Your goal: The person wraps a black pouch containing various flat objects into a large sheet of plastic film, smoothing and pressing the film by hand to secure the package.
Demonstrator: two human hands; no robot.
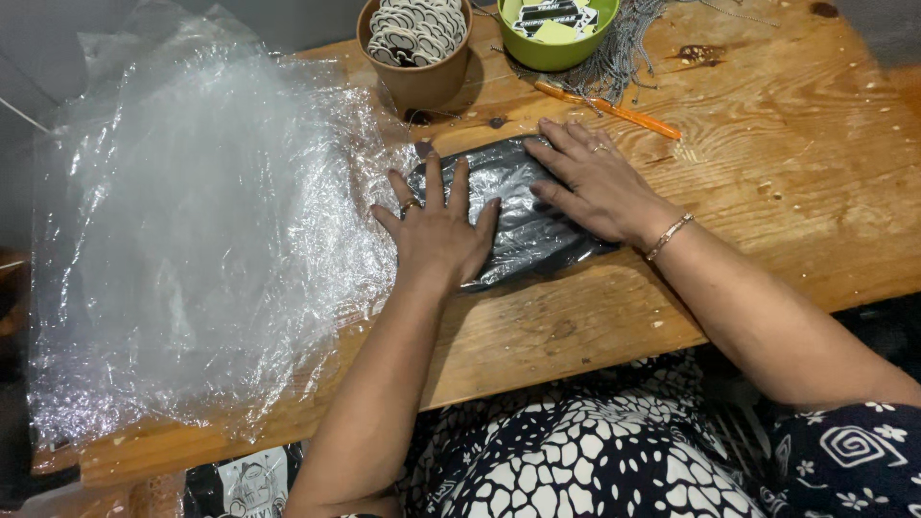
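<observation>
A dark folded garment in a clear plastic bag (523, 225) lies flat on the wooden table (767, 192). My left hand (436, 230) rests palm down on the packet's left end, fingers spread, a ring on one finger. My right hand (595, 182) presses flat on the packet's right end, with a ring and a thin bracelet at the wrist. Neither hand grips anything.
A heap of clear plastic bags (192, 230) covers the table's left side. At the back stand a brown cup of round tags (414, 48) and a green bowl of tags (556, 29), with thin strings (624, 48) and an orange tool (614, 110) beside them.
</observation>
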